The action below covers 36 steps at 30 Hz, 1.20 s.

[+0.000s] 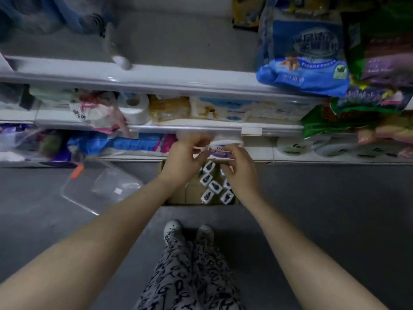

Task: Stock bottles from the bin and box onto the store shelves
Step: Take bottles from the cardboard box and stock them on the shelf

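A cardboard box (178, 194) stands on the floor against the shelving, holding several white bottles with dark caps (215, 186). Above the box, a white bottle with a purple label (223, 148) is held sideways between my hands at the edge of the low shelf (257, 130). My left hand (185, 158) curls around its left end. My right hand (240, 167) has fingers bent around its right side. Motion blur hides the exact finger contact.
A clear plastic bin (105, 186) with an orange latch lies empty on the floor left of the box. Shelves carry toilet rolls (135, 108), tissue packs and a blue bag (306, 52). Round white containers (292, 146) sit on the bottom shelf at right. My feet (187, 231) stand behind the box.
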Each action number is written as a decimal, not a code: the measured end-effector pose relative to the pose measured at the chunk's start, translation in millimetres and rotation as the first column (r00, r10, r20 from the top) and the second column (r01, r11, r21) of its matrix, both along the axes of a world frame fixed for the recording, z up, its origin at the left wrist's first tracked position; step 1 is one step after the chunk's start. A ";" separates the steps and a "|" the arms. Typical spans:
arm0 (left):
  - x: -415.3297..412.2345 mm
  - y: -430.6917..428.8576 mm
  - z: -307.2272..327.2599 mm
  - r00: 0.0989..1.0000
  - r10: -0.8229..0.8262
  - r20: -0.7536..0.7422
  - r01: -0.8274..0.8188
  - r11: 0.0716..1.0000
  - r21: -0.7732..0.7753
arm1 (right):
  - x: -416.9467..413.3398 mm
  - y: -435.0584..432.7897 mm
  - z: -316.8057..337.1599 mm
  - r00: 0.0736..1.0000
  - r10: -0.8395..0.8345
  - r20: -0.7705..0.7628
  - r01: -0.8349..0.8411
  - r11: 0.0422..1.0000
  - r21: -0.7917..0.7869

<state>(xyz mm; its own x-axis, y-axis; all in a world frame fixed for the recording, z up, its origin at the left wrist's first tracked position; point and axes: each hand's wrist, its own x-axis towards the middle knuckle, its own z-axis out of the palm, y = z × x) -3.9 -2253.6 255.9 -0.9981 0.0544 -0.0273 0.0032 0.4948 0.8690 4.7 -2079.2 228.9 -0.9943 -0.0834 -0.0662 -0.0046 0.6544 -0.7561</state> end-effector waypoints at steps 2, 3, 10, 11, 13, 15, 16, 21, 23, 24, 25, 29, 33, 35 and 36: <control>0.5 3.3 -25.8 0.999 -0.020 0.032 0.021 1.000 -0.016 | 2.1 5.5 -23.3 0.997 -0.004 0.077 0.003 1.000 0.009; 1.5 4.2 -38.0 0.999 -0.022 0.044 0.023 1.000 -0.014 | 2.9 8.2 -33.5 0.995 -0.008 0.101 0.005 1.000 0.024; 11.1 10.7 -146.5 0.981 0.008 0.196 -0.007 1.000 -0.008 | 2.4 22.5 -130.8 0.973 0.020 0.232 -0.037 0.997 0.070; 14.4 10.4 -162.3 0.975 0.006 0.222 -0.003 1.000 -0.014 | 3.9 23.3 -145.6 0.968 0.032 0.247 -0.050 0.996 0.068; 21.7 9.8 -196.1 0.964 0.007 0.264 0.001 1.000 -0.031 | 8.5 24.7 -180.4 0.962 0.048 0.269 -0.068 0.996 0.063; 27.0 11.0 -230.8 0.951 0.009 0.308 0.002 0.999 -0.035 | 13.3 25.6 -217.2 0.959 0.053 0.277 -0.076 0.995 0.071; 28.8 12.3 -244.1 0.944 0.012 0.329 0.001 0.999 -0.040 | 15.2 26.0 -230.4 0.957 0.053 0.285 -0.079 0.994 0.081; 39.5 19.8 -322.8 0.924 0.023 0.382 0.001 0.998 -0.063 | 18.7 29.0 -309.3 0.947 0.088 0.309 -0.127 0.986 0.109; 43.5 22.9 -358.0 0.913 0.029 0.406 0.002 0.997 -0.078 | 18.3 29.9 -343.5 0.942 0.105 0.317 -0.148 0.983 0.113; 44.3 23.7 -369.3 0.907 0.038 0.418 -0.004 0.997 -0.080 | 16.7 30.4 -352.5 0.940 0.112 0.321 -0.155 0.982 0.111; 45.4 24.7 -381.1 0.900 0.047 0.434 -0.009 0.996 -0.088 | 15.2 30.9 -362.2 0.939 0.120 0.324 -0.166 0.979 0.120; 50.0 29.8 -434.7 0.893 0.080 0.443 -0.036 0.994 -0.106 | 7.1 35.4 -406.9 0.921 0.184 0.344 -0.264 0.943 0.203; 51.5 35.2 -479.7 0.871 0.099 0.481 -0.035 0.990 -0.139 | 4.7 38.9 -451.5 0.910 0.276 0.309 -0.361 0.893 0.267; 52.5 38.5 -499.0 0.856 0.091 0.509 -0.024 0.990 -0.137 | 3.5 40.3 -474.5 0.897 0.337 0.286 -0.418 0.856 0.305; 53.2 40.6 -508.3 0.854 0.086 0.513 -0.017 0.990 -0.138 | 2.5 40.5 -484.8 0.886 0.363 0.288 -0.447 0.832 0.329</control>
